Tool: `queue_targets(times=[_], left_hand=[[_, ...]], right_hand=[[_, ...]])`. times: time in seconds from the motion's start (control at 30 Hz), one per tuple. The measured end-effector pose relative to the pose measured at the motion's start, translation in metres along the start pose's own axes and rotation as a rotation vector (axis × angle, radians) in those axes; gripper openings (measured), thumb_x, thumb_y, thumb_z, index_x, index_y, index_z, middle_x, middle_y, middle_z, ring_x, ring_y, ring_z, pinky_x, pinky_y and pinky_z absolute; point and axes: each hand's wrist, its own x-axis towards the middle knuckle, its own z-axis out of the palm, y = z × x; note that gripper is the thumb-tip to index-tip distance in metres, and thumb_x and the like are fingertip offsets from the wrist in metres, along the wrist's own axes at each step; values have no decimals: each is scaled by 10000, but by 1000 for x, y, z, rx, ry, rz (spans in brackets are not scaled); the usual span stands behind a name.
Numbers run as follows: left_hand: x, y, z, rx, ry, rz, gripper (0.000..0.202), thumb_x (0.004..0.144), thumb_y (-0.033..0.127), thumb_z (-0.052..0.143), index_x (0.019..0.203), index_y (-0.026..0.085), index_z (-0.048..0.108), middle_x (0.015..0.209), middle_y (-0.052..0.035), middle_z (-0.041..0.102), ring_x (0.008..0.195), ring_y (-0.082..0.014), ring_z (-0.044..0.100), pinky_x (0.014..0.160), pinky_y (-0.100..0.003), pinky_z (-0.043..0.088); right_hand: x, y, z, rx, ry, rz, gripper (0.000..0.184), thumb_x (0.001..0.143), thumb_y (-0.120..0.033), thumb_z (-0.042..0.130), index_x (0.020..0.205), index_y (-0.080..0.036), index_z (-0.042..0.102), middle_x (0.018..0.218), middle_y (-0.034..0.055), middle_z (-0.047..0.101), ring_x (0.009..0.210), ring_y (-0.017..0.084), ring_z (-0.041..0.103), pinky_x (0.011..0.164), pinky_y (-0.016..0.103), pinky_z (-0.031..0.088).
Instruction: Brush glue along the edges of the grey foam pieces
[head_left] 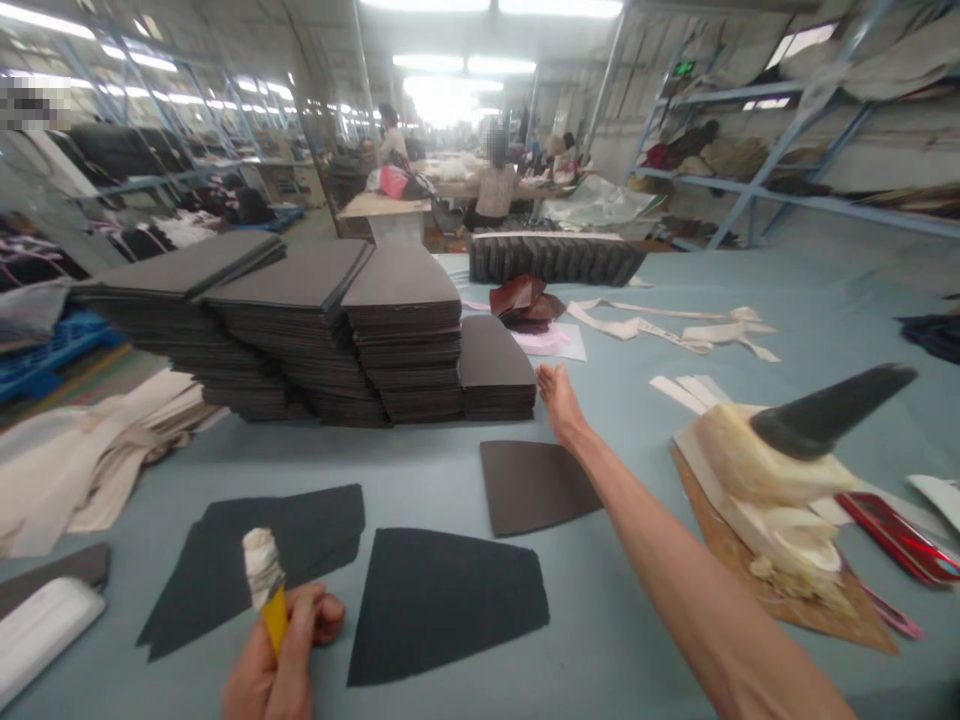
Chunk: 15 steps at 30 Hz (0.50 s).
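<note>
Currently, the left hand [283,650] is closed around the yellow handle of a tool [265,588], its white-coated end pointing up. The right hand [561,402] is at the right edge of the low stack [499,372]; whether its fingers are apart, together or clamped on a panel cannot be told. Three tall stacks [405,340] stand side by side to the left of the low stack. One brown panel [529,490] lies flat on the desk [420,465], partly hidden by the right forearm. Nearer the person, a dark piece [450,605] lies alone; overlapping dark pieces [300,525] lie to its left, behind the tool. Status, by judgement: the work is mid-batch. One brown panel is separated from the stacks, and the dark pieces are laid out flat; no dark piece is seen joined to a panel. Whether the stacks are finished or pending cannot be determined. At right, a crusted block [750,475] rests on a board [697,495].
</note>
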Motion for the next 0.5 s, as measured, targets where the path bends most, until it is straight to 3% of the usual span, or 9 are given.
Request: queue_targets(times=[0.27,0.5], left_hand=[[-1,12,7,-61,-4,9,865,685,998,610,933,182,755,814,-91,786,748,-259,736,768,-360,647],[-3,17,14,-173,-27,74,821,730,968,606,902,177,738,774,-87,754,722,-247,737,743,-352,670]], right_hand=[[-51,-37,-17,-107,110,-36,812,934,-849,457,1389,-224,703,1619,179,594,1513,328,576,1326,594,327],[-116,-80,-5,-163,78,-121,734,887,-812,588,1344,-250,706,1510,189,679,1408,369,654,1247,623,448]])
